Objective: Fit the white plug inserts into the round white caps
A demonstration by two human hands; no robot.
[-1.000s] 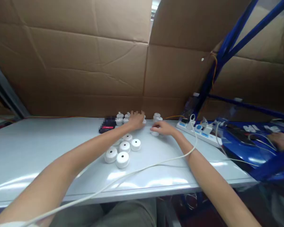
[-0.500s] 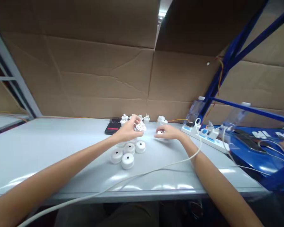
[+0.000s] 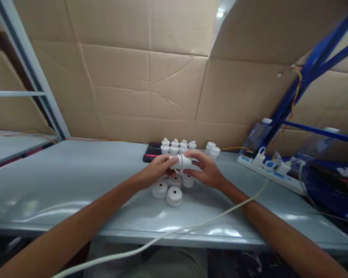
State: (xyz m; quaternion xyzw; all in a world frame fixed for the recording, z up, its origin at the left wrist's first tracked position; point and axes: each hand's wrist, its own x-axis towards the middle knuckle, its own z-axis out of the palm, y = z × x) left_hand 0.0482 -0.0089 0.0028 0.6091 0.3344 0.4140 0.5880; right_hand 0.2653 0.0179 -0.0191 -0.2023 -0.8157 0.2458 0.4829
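Note:
My left hand and my right hand meet above the table, both closed on a small white round part held between them. Just below the hands lies a cluster of white round caps with dark centre holes. Behind the hands stands a row of white knobbed pieces, with two more white pieces to the right.
A dark phone-like device lies on the grey table. A white power strip with plugs sits at right by a blue metal frame. A white cable crosses the front edge. Cardboard walls the back.
Both hands have come together from apart, each bringing a white piece, and now hold them joined in front of me. The camera has shifted left and lower.

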